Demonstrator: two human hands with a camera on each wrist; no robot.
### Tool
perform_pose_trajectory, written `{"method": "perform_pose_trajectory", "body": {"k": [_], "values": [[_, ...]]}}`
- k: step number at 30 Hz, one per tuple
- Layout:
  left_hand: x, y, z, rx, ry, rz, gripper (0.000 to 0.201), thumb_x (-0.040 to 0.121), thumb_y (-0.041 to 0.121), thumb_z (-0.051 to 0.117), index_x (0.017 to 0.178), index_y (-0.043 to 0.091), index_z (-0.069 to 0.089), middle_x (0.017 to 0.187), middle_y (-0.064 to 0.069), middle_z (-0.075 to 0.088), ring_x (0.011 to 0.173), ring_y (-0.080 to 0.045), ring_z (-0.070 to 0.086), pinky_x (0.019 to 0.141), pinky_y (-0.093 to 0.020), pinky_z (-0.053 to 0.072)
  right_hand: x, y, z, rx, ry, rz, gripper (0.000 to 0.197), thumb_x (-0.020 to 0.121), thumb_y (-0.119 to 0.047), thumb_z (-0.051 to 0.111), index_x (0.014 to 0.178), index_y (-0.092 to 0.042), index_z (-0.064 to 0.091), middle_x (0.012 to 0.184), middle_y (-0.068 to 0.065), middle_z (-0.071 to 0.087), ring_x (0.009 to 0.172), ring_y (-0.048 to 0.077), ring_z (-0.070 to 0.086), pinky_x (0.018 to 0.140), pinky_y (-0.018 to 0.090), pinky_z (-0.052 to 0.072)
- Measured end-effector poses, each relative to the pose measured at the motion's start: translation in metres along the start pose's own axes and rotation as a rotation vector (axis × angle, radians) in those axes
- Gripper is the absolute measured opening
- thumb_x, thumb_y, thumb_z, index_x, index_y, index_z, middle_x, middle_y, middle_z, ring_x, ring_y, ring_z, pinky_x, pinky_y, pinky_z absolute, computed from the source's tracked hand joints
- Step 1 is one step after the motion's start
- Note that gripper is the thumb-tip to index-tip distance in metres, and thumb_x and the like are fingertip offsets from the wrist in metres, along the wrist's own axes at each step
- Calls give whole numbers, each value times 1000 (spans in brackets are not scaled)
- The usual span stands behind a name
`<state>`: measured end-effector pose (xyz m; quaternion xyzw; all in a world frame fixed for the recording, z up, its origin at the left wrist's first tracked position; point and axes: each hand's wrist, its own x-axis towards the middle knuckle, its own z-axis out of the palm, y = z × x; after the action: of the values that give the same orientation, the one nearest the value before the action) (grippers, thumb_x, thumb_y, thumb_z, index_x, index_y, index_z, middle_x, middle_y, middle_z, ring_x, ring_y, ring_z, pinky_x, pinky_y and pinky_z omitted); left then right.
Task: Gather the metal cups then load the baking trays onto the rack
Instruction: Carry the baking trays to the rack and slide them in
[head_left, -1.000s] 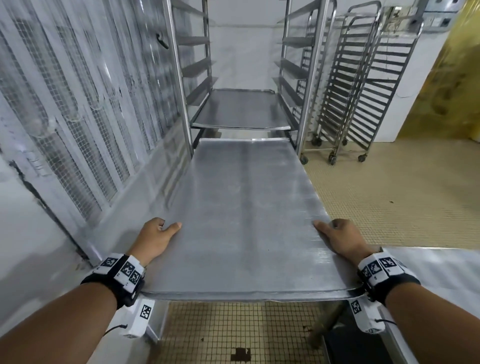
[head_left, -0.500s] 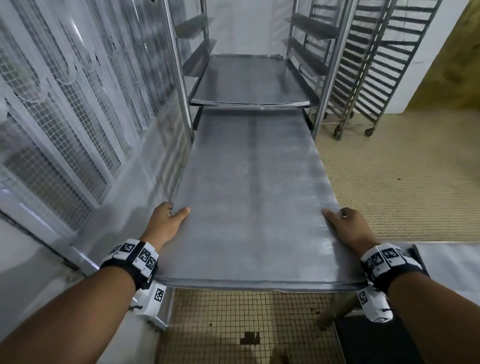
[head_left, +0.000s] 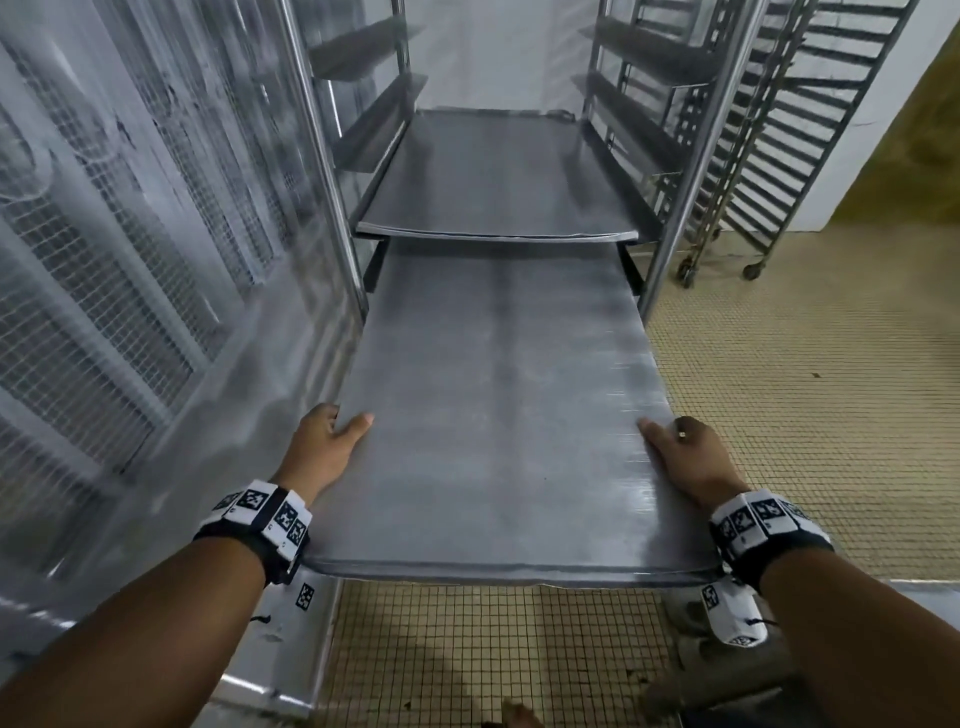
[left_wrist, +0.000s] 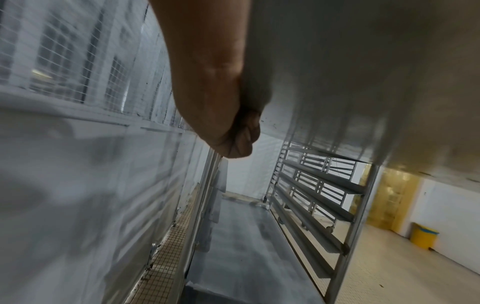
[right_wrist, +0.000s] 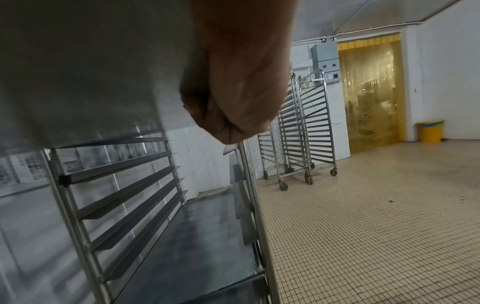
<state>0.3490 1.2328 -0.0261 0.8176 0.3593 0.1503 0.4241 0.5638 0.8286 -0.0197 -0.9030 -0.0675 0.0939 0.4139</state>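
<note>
Now loading: a baking tray (head_left: 498, 415) goes onto the rack (head_left: 691, 171).
Left hand (head_left: 327, 447) and right hand (head_left: 685, 457) each clasp a long edge, thumbs on top, fingers curled beneath; the far end sits between the uprights, under a tray already shelved (head_left: 498, 176). Next, it seems, a level, straight push along the side runners (right_wrist: 124, 195) until seated.

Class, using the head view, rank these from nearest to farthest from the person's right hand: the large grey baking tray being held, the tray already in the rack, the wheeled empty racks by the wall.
1. Large grey baking tray, in the right hand's grip.
2. Tray already in the rack, ahead, one level higher.
3. Wheeled empty racks, far right, by the wall.
</note>
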Motion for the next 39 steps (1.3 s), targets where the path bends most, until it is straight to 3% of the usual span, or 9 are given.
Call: {"method": "perform_pose_trajectory", "body": {"k": [5, 9, 14, 18, 23, 28, 31, 34, 39], "values": [[59, 11, 15, 7, 7, 19, 63, 84, 57, 70, 111, 0, 62, 105, -25, 67, 98, -39, 65, 79, -38, 48, 57, -12, 5, 32, 5, 14, 50, 88, -56, 64, 102, -9, 65, 96, 7, 70, 87, 27, 66, 77, 35, 49], [98, 24, 24, -11, 14, 16, 61, 84, 57, 70, 106, 1, 63, 98, -15, 68, 90, -32, 66, 81, -43, 52, 98, -23, 8, 52, 7, 20, 55, 84, -62, 64, 105, -11, 65, 98, 6, 71, 90, 27, 67, 85, 41, 55], [129, 49, 32, -45, 2, 41, 25, 94, 33, 68, 77, 16, 60, 69, 4, 59, 65, -14, 59, 61, -26, 43, 140, -39, 10, 42, -5, 27, 53, 87, -58, 63, 110, -10, 63, 101, 7, 68, 91, 28, 66, 82, 38, 51], [158, 48, 31, -53, -15, 58, 31, 91, 43, 68, 90, 13, 68, 82, -4, 72, 79, -22, 71, 75, -38, 58, 163, -53, 11, 27, -8, 6, 48, 90, -53, 63, 106, -8, 64, 97, 6, 67, 89, 27, 64, 80, 35, 49], [181, 49, 28, -39, 1, 27, 69, 76, 68, 67, 87, 0, 63, 80, -19, 69, 74, -33, 69, 70, -41, 56, 178, -69, 12, 14, -33, -17, 48, 92, -50, 61, 110, -6, 66, 98, 9, 69, 83, 25, 64, 72, 30, 46], [186, 47, 27, 20, -10, 13, 65, 76, 71, 64, 88, 7, 64, 88, -18, 71, 80, -30, 71, 78, -48, 58, 176, -71, 10, 6, -44, 2, 50, 92, -51, 61, 115, -7, 66, 99, 8, 68, 83, 25, 63, 74, 30, 46], [185, 48, 21, 77, -74, 29, 71, 70, 82, 56, 93, 16, 70, 89, -5, 74, 82, -23, 71, 84, -48, 59, 172, -72, 8, -11, -48, -10, 52, 91, -53, 61, 115, -7, 66, 105, 11, 71, 85, 26, 65, 76, 32, 48], [172, 59, 15, 165, -98, 74, 49, 87, 64, 59, 98, 18, 68, 97, 2, 72, 93, -23, 69, 91, -43, 55, 164, -72, 4, -92, -52, -48, 55, 94, -52, 58, 122, -5, 60, 113, 14, 69, 93, 30, 63, 80, 33, 45], [146, 64, 9, 460, -154, 122, 61, 96, 56, 51, 141, 15, 46, 139, -14, 55, 125, -37, 53, 100, -43, 46, 143, -71, -2, -359, -103, -114, 66, 95, -51, 54, 144, -9, 39, 138, 21, 50, 121, 42, 53, 98, 45, 43]]}}
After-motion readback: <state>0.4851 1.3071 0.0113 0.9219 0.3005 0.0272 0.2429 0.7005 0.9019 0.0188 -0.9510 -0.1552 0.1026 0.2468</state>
